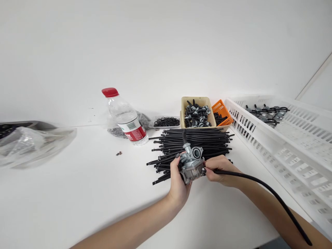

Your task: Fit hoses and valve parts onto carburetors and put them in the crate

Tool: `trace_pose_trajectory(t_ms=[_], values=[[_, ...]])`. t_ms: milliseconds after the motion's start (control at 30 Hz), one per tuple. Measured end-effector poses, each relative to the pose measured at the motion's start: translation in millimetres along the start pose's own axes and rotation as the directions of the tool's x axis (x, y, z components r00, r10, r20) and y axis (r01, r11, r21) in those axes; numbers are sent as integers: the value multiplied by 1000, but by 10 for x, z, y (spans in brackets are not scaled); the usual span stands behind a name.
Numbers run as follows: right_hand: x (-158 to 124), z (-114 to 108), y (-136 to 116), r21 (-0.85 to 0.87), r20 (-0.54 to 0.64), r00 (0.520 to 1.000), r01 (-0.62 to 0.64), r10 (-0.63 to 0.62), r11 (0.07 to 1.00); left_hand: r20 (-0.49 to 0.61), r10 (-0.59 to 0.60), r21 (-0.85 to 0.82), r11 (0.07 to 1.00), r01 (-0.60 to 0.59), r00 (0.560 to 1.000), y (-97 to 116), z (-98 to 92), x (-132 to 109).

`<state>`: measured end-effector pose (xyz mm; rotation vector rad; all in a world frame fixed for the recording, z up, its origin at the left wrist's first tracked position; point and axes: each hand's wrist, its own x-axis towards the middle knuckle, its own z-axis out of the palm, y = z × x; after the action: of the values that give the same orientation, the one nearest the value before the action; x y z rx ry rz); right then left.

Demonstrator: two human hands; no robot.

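A small metal carburetor (192, 165) is gripped in my left hand (178, 185), whose thumb and fingers wrap round its left side. A short black cap piece (184, 136) sticks up from its top. My right hand (220, 170) pinches the near end of a black rubber hose (261, 182) against the carburetor's right side, where a small clip shows. The rest of the hose curves down over my right forearm. Whether the hose end sits on the fitting is hidden by my fingers. Behind and under the carburetor lies a pile of black hoses (197, 138).
At the back stand a cream bin (183, 110) of black-and-metal parts, an orange basket (227, 121) and a shallow tray of black rings (166, 121). A red-capped bottle (127, 119) leans at left, near a plastic bag (38, 143). A white crate (259, 148) holding several carburetors flanks the right.
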<state>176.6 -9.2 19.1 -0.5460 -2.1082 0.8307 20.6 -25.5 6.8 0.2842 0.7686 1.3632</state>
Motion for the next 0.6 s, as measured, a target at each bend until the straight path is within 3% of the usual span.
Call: trace_pose_trajectory(t_ms=[133,367,600], values=[[11,43,-9,-45,-12,1000,21,-22,999,-32,6,-10,1000,-6,999,7,26,-13],[21,116,63,-181,-11,980,194,-199,964,-89,17,-20,1000,-19,996,29,86,-41],[0,62,64,-182,9,988,151,-152,972,-93,21,-14,1000,-23,995,14,64,-39]])
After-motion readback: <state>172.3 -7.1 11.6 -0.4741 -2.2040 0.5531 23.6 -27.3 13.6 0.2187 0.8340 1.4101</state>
